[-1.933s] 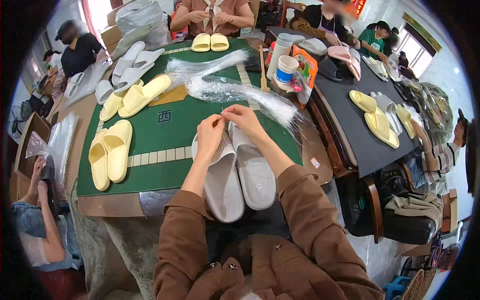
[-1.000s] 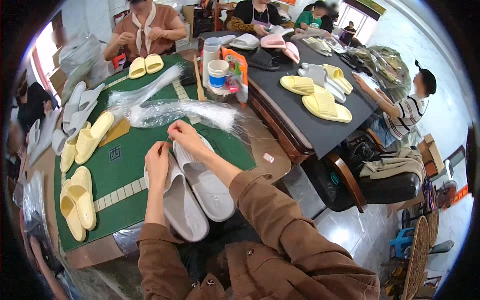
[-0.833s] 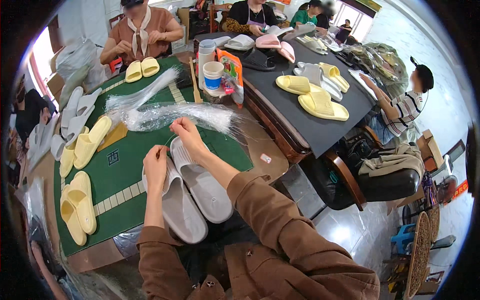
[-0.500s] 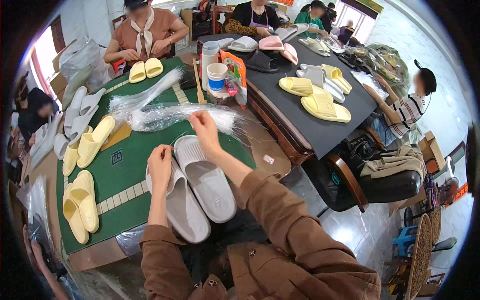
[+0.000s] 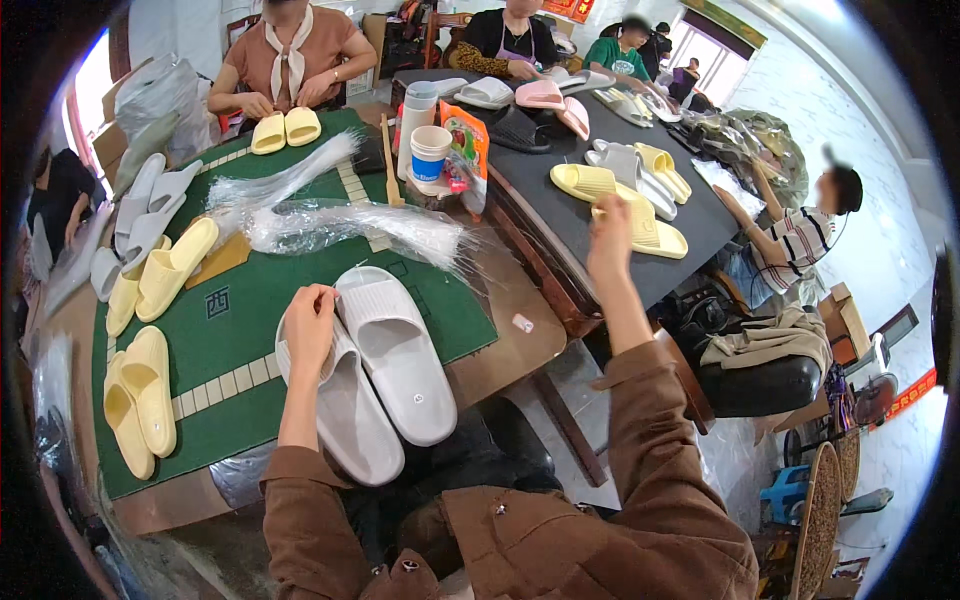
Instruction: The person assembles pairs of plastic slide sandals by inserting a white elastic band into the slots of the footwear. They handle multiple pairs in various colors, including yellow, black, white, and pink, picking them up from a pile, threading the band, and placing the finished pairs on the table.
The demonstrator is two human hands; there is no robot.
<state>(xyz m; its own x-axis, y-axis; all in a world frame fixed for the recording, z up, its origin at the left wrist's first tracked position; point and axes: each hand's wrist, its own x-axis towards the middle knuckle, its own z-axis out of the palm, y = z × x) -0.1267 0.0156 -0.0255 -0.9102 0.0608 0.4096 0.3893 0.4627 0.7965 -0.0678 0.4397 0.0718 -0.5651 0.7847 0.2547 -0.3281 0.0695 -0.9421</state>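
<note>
A pair of grey slippers [image 5: 385,372] lies side by side at the near edge of the green-topped table. My left hand [image 5: 311,328] is at the toe of the left slipper, its fingertips pinched together near where the two toes meet. What they pinch is too small to make out. Out to the right, past the table edge, my right hand [image 5: 611,240] is raised with fingers drawn together. It is slightly blurred, and anything in it cannot be made out. Beyond the slippers lies a bundle of clear plastic strands [image 5: 350,232] in a plastic wrap.
Yellow slippers [image 5: 142,395] and grey slippers [image 5: 150,215] line the left side. A paper cup [image 5: 430,155] and an orange packet [image 5: 464,140] stand at the back. A dark table [image 5: 555,190] with more slippers, a black chair [image 5: 765,375] and co-workers surround me.
My right hand has swung away from the slipper toes and strands, out to the right. My left hand has stayed pinched at the toes. The view has shifted slightly.
</note>
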